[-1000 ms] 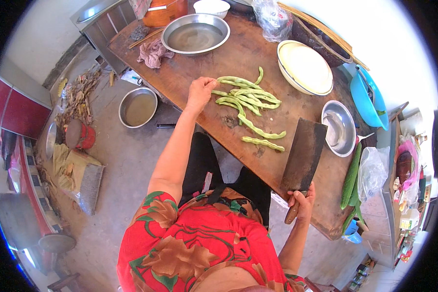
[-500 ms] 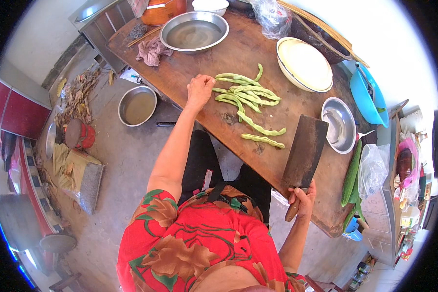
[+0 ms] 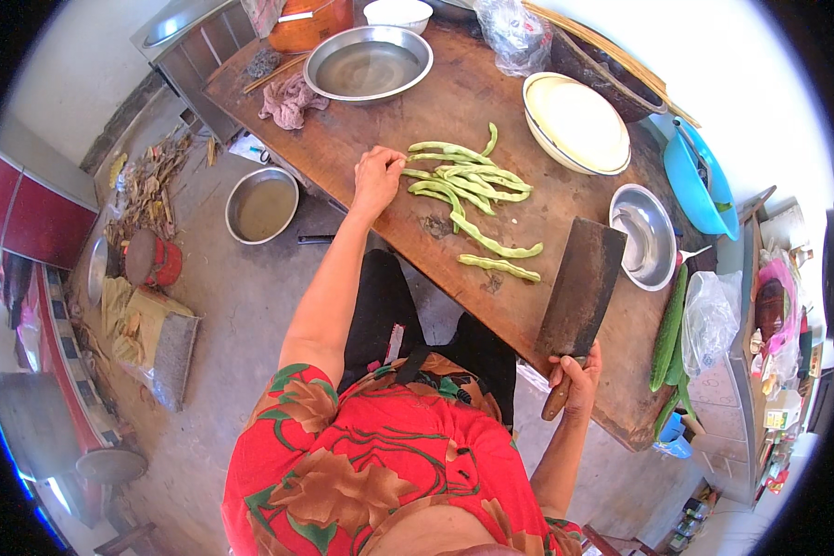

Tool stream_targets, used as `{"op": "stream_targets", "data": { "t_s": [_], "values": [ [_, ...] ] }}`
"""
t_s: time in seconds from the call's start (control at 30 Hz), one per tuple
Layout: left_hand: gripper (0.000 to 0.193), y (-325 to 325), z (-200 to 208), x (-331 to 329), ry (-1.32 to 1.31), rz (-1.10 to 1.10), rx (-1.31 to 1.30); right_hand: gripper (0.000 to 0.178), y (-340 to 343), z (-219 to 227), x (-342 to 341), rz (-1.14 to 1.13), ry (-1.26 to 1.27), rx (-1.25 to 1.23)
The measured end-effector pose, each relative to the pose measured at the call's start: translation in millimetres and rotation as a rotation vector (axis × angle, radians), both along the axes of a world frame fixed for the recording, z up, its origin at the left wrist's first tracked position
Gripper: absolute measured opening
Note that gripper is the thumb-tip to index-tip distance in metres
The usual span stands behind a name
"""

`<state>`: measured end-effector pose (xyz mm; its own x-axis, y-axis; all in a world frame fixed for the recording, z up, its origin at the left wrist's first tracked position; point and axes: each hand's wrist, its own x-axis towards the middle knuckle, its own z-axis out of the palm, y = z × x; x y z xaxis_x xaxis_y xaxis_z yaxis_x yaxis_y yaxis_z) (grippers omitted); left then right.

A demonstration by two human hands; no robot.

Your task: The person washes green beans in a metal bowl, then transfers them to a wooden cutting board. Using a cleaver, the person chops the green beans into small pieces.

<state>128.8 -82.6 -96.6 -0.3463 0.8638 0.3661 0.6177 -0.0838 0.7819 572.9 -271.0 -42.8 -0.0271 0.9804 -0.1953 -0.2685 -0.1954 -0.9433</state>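
In the head view, shows green beans (image 3: 477, 181) heaped loosely near the middle of the wooden counter (image 3: 352, 134), with a single pod (image 3: 499, 268) lying apart on the near side of the heap.

Bends the fingers of the left hand (image 3: 378, 176) in, narrow, right at the left ends of the beans; cannot tell whether pinched on a tip or just beside one.

Grips a broad, dark cleaver (image 3: 581, 287) by its wooden handle in the right hand (image 3: 578, 380), to the near right of the beans, with blade pointing away from the body over the edge of the counter.

Beyond the beans to the left, shows a metal basin (image 3: 369, 97) of water and a crumpled pink cloth (image 3: 292, 102). To the far right of the beans, shows a cream bowl (image 3: 576, 120); to the right, a shiny metal bowl (image 3: 653, 264) and, farther out, a blue basin (image 3: 725, 221). Well to the near right of the beans, beyond the cleaver, shows long green cucumbers (image 3: 669, 329) beside a clear plastic bag (image 3: 711, 320)
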Motion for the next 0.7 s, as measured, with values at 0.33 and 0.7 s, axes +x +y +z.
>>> {"op": "stream_targets", "data": {
  "t_s": [0.33, 0.7],
  "values": [
    [0.014, -8, 16, 8, 0.005, -0.014, -0.053, 0.047, -2, 2, -1, -0.010, -0.005, -0.001],
    [0.011, -32, 11, 16, -0.034, 0.062, 0.129, 0.045, -2, 7, -7, 0.046, -0.074, 0.014]
  ]
}}
